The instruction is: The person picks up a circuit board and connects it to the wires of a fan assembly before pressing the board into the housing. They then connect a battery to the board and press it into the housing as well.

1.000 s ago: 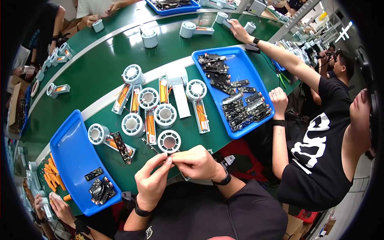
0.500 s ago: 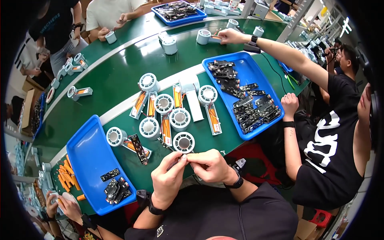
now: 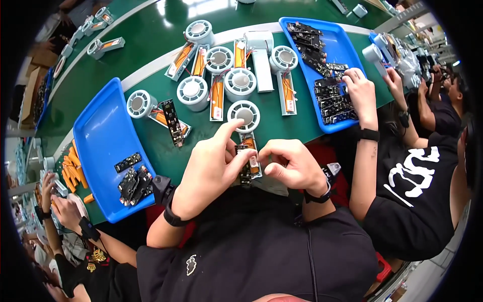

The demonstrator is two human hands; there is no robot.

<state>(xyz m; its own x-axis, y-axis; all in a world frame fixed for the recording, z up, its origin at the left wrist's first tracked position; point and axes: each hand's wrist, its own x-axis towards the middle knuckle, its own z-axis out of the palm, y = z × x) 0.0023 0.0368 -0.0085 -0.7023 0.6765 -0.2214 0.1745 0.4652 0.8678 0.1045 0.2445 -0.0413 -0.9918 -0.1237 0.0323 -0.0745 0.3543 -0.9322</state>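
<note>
Right in front of me lies a pale grey handheld fan, its round grille pointing away and its handle uncovered, an orange battery inside. A black circuit board lies along the handle's left side, pinched under the thumb of my left hand. That hand's index finger reaches up to the grille, and its other fingers are partly hidden. My right hand is at the handle's right edge, index finger bent close to it and thumb apart, with nothing visible in its grasp.
Several similar fans stand beyond my hands. A blue tray with a few boards is at left, near orange batteries. Another blue tray full of boards is at right, where a co-worker's hand reaches in.
My hands have moved apart from a close pinch, the left stretching its index finger to the grille. The view has shifted downward. The co-worker's hand now reaches into the right tray.
</note>
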